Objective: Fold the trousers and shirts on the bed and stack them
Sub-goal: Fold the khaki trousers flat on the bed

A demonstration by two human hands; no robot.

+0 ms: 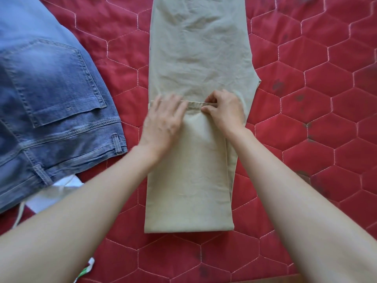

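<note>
Trousers (195, 58) folded | left hand (163, 119) flat, fingers straight, pressing hem | right hand (224, 111) pinching hem

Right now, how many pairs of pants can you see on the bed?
2. The beige trousers lie in the middle under both hands; the blue jeans lie at the left. More clothes may be hidden beneath the jeans.

A home bedroom: red quilted bedspread (306, 129) (hexagon stitching) under laid-out clothes.
</note>
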